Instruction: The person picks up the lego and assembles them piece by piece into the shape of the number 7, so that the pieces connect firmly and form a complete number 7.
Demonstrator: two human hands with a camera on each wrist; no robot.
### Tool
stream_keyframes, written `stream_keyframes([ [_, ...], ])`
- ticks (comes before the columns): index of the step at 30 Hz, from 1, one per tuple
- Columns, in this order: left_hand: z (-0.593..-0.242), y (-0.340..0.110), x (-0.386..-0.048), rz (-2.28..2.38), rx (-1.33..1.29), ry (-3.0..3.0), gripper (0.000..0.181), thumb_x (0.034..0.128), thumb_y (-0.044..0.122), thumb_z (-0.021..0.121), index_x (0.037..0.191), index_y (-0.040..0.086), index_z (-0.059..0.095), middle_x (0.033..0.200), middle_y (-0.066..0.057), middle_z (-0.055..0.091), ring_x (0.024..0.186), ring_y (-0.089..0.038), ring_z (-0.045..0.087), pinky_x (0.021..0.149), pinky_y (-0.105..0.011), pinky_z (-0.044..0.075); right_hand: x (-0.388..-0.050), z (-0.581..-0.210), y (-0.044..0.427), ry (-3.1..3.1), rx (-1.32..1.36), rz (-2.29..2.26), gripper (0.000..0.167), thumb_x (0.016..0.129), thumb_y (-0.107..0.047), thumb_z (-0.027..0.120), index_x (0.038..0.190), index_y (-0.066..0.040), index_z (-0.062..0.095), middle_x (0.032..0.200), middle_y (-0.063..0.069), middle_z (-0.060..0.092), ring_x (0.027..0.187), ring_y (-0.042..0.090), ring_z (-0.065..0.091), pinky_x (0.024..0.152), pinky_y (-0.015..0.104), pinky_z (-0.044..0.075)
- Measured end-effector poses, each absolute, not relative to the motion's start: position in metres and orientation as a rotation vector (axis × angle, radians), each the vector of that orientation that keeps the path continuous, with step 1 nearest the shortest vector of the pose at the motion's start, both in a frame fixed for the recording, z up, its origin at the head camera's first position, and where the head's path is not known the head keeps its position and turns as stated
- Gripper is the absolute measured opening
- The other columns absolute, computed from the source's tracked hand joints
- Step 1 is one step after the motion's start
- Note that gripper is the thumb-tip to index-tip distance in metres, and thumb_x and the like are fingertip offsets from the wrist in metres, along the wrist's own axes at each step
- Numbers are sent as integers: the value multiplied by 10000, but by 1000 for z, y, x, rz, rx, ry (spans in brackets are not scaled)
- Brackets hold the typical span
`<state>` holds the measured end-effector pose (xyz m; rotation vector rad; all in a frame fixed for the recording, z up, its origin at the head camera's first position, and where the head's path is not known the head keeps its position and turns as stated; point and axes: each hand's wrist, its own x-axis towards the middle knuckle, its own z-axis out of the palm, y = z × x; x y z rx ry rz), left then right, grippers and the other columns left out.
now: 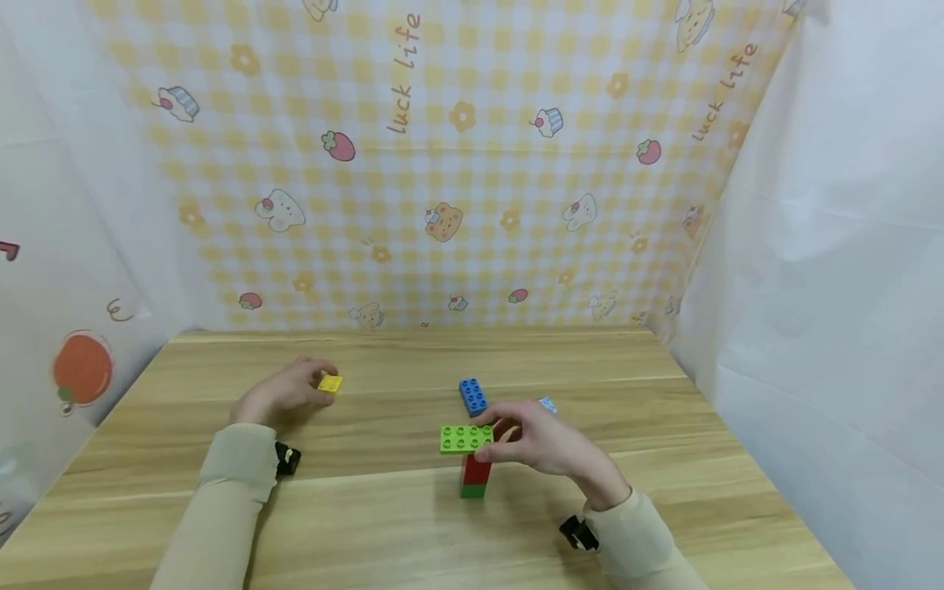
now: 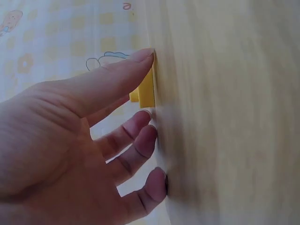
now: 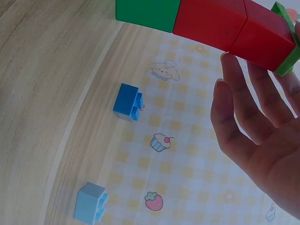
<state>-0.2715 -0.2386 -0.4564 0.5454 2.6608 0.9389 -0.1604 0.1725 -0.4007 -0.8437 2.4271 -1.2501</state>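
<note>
My left hand [image 1: 286, 388] pinches a small yellow brick [image 1: 330, 383] between thumb and index finger, down at the tabletop. In the left wrist view the thumb hides part of that yellow brick [image 2: 147, 91], and the other fingers are bent beside it. My right hand [image 1: 549, 440] grips the right end of a flat lime-green brick [image 1: 456, 440] with studs on top. This brick caps an upright tower. Below it, two red bricks [image 3: 211, 22] stand on a dark green brick [image 3: 146, 13], seen sideways in the right wrist view.
Behind the tower a blue brick [image 1: 473, 397] lies on the wooden table [image 1: 354, 524]. A light blue brick [image 1: 548, 405] sits to its right, partly behind my right hand. A patterned cloth [image 1: 472, 172] hangs at the table's back edge, with white sheets at both sides.
</note>
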Motion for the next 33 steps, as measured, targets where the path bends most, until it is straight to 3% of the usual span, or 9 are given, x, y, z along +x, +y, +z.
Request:
stream_keyframes([
  [8,-459,-238,-272,930,569,2675,337,901,167,701,1149,-11,559,1125,-209,451,1038,-364,435,876,-535,403,-162,-402,170,2433,-876,-1237,317,893,-240,738,1185,-136,672,1012,-33,659,917,209,625,709,308,542],
  [15,-461,-242,-268,986,573,2673,289,913,189,694,1080,7,544,1026,-149,513,935,-296,470,788,-425,401,-162,-403,169,2439,-884,-1221,320,894,-251,736,1188,-140,672,1005,-47,660,914,187,624,707,308,542],
  [24,-451,-241,-257,1075,485,2668,460,928,362,675,1232,50,527,1233,-153,557,1143,-341,503,902,-495,428,-163,-401,170,2443,-887,-1224,327,890,-253,741,1188,-139,670,1025,-42,654,925,180,614,714,312,542],
  [33,-425,-233,-243,1130,518,2719,569,952,457,609,1328,48,492,1224,-173,555,1117,-329,508,851,-478,457,-162,-403,172,2420,-872,-1260,316,889,-243,741,1180,-144,671,1025,-17,651,931,230,614,707,320,543],
])
